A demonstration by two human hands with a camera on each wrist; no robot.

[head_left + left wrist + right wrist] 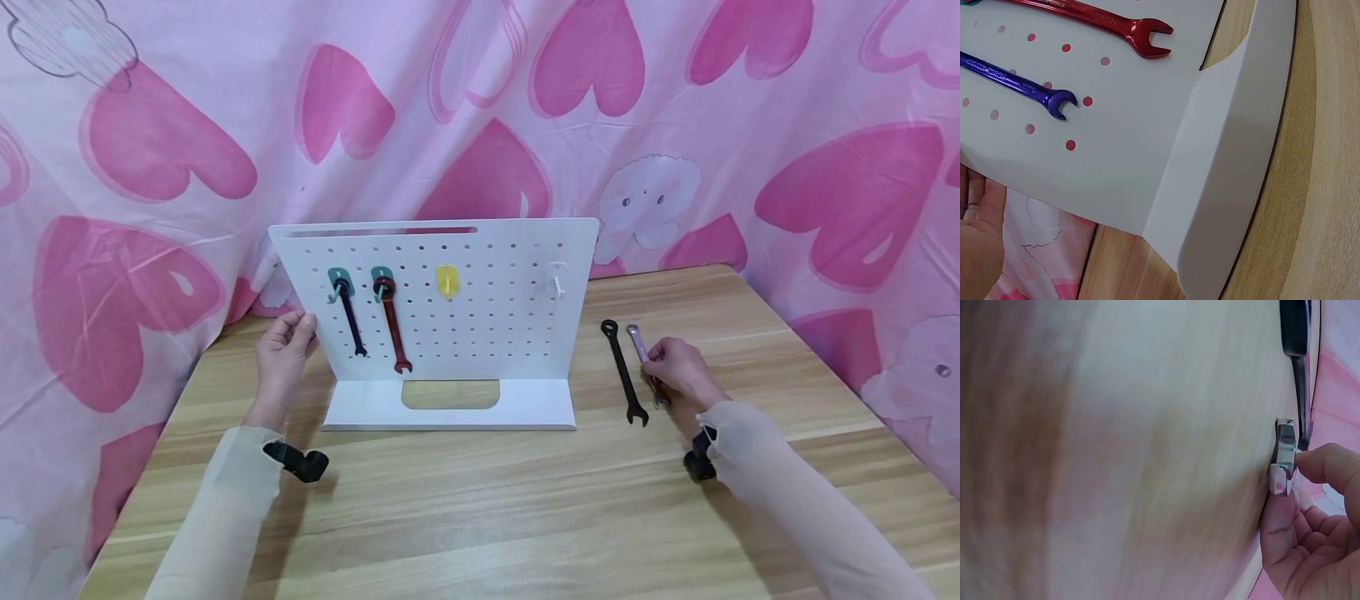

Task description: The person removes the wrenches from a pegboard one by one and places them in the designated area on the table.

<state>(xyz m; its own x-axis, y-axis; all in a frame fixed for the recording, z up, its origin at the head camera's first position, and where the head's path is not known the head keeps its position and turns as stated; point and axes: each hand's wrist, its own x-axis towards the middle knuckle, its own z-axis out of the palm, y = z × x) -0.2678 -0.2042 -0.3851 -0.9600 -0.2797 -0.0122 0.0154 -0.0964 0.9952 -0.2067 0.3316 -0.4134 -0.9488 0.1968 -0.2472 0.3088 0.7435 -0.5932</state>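
My left hand (281, 354) grips the left edge of a white pegboard stand (487, 329) between thumb and fingers. On the board a purple-blue combination wrench (351, 321) and a larger red combination wrench (393, 329) hang from green hooks; their open ends show in the left wrist view. To the right of the stand, my right hand (681, 369) pinches a small silver combination wrench (635, 335) at the tabletop. Its open end (1285, 447) shows between thumb and fingers in the right wrist view. Beside it lies a longer black combination wrench (622, 367).
A yellow hook (447, 282) and a white hook (556, 283) on the pegboard carry nothing. The stand rests on a wood-grain table (465, 517). Behind it hangs a pink curtain (480, 75) with hearts.
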